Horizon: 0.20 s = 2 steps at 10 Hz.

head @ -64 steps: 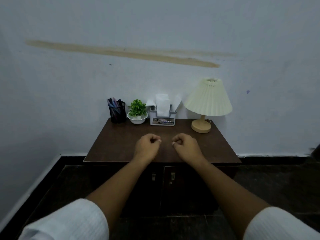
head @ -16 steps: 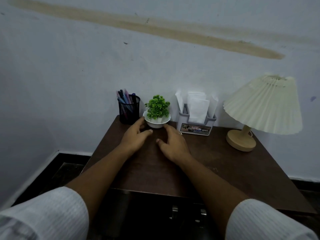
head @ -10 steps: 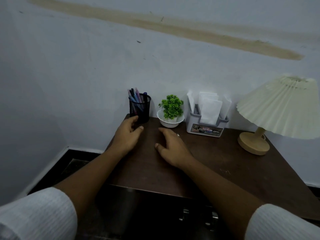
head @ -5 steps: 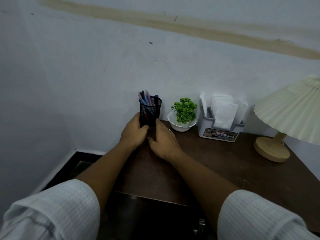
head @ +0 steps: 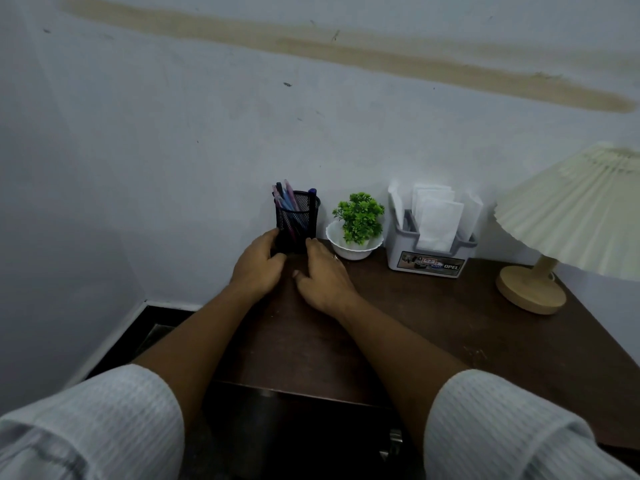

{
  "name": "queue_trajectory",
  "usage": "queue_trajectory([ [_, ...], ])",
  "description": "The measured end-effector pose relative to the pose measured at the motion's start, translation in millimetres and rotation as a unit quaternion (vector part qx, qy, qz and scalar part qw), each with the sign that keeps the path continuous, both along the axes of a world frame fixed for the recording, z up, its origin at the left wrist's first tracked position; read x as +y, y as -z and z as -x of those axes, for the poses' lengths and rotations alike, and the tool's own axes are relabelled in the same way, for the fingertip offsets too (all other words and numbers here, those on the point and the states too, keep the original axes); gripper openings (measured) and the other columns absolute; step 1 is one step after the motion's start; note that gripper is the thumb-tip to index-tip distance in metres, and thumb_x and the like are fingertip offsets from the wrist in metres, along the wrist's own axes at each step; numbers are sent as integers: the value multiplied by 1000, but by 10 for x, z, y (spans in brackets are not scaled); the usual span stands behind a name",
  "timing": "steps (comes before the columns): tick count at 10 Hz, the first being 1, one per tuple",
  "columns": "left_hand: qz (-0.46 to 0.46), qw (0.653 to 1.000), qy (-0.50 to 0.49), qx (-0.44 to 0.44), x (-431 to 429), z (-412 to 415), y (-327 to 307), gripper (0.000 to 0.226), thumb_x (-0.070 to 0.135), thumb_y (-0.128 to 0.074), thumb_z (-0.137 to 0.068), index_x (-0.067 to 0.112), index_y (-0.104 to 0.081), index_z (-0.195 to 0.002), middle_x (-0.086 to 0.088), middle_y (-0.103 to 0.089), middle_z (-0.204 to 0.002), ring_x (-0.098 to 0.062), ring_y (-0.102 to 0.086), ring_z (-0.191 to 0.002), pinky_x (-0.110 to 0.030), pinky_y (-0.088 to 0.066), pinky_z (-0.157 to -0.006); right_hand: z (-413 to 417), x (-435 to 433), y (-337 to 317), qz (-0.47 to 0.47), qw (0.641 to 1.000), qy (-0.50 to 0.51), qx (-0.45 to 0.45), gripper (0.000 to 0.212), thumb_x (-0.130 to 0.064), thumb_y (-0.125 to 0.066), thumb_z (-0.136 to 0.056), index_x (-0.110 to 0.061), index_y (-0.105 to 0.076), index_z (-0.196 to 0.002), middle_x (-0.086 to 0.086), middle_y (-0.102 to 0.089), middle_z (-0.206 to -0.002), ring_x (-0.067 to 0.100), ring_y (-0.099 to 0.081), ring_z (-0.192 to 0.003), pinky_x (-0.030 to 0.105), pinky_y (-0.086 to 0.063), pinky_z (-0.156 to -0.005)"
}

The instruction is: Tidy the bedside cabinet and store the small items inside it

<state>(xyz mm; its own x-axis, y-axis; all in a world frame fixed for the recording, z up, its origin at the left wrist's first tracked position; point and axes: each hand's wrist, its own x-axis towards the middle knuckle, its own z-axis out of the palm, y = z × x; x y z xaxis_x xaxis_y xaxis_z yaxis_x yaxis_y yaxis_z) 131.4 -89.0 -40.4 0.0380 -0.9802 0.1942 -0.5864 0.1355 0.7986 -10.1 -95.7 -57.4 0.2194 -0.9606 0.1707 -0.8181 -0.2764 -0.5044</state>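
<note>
Head view: the mesh pen holder (head: 297, 220), standing at the back left corner of the bedside cabinet (head: 433, 327), is gripped low down by the left hand (head: 258, 268), whose fingers are curled round its left side, while the right hand (head: 323, 277) is laid with nearly straight fingers against its right side. The task is judged barely begun: nothing is seen stored, and the potted plant (head: 358, 220), tissue box (head: 429, 261) and lamp (head: 571, 209) are lined along the back edge, so all the storing is left.
</note>
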Motion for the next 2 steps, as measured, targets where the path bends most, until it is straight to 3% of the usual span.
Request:
queue_trajectory([
  [1,-9,999,13,-49,99,8,14,58,9,-54,-98,12,-39,-154,-10,-45,-155,-26,-45,-139,-28,-33,-106,133,119,-61,-5,1000,-20,5,74,-28,-60,-95,-6,-27,-157,15,-31,-162,27,-27,-151,39,-23,-123],
  [2,-19,997,7,-74,192,37,11,60,13,-57,-99,11,-37,-155,-12,-40,-159,-26,-39,-144,-33,-30,-116,231,237,-116,-23,999,-22,11,70,-29,-62,-95,-7,-33,-155,13,-36,-159,27,-32,-148,36,-26,-122],
])
